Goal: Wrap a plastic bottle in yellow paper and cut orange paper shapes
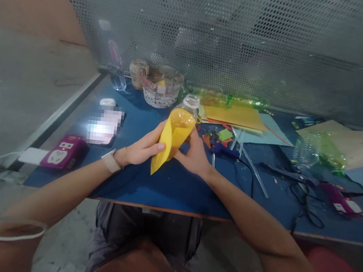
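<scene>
A clear plastic bottle (191,103), its neck pointing away from me, is partly wrapped in a sheet of yellow paper (167,145). One edge of the sheet stands loose on the left and its lower corner hangs toward me. My left hand (146,146) is closed on the sheet's left side, thumb on the outer face. On the right, my right hand (195,153) grips the wrapped bottle; its fingers are partly hidden behind the paper. Both hands are above the blue table (124,188). Just right of them lies a blue glue gun (224,150).
Behind stand a woven basket (161,97), a jar (138,73) and a water bottle (118,77). Paper sheets (235,115), scissors (289,174) and plastic pieces (319,150) lie rightward. A phone (104,125) and purple power adapter (64,152) are left. Cables (307,205) cross the right side.
</scene>
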{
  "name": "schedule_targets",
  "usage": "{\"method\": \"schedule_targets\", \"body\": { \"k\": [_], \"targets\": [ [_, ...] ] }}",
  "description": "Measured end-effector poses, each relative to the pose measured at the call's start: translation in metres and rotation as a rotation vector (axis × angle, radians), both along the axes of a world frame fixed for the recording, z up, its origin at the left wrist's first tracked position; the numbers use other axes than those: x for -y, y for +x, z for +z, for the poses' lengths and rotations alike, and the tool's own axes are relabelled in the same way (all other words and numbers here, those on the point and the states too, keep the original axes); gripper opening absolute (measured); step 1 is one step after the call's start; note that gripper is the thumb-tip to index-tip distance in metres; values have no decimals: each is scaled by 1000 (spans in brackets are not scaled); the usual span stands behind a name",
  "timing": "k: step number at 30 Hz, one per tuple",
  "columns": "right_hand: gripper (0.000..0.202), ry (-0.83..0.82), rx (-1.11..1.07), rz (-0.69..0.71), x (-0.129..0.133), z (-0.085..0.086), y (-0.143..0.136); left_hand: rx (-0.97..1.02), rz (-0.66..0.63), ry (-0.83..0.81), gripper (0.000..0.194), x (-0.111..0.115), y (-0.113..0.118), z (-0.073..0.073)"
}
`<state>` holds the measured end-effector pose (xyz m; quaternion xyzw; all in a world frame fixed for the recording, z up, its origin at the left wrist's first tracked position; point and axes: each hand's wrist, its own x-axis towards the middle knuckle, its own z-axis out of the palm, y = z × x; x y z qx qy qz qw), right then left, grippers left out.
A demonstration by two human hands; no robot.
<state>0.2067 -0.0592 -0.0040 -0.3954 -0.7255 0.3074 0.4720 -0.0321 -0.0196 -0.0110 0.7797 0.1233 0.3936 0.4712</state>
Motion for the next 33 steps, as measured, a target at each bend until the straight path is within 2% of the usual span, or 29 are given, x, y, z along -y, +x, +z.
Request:
{"method": "schedule_targets", "body": {
  "k": [4, 9, 14, 20, 26, 31, 33],
  "targets": [
    [81, 40, 8, -34, -1, -3, 3, -8, 21, 51, 83, 1, 1, 3],
    [69, 112, 28, -51, -4, -2, 7, -28, 105, -16, 64, 5, 1, 8],
    [70, 160, 25, -83, -6, -2, 12, -22, 124, -96, 57, 9, 4, 12],
    [87, 107, 44, -43, -6, -3, 11, -31, 135, -132, 57, 7, 5, 7],
    [88, 120, 63, -45, -4, 5, 8, -18, 62, -197, 64, 6, 5, 3],
    [110, 62, -17, -4, -1, 12, 5, 45, 50, -255, 68, 4, 5, 6],
    [105, 70, -22, 2, -1, 13, 5, 87, 61, -274, 64, 3, 5, 6]
  ]
}}
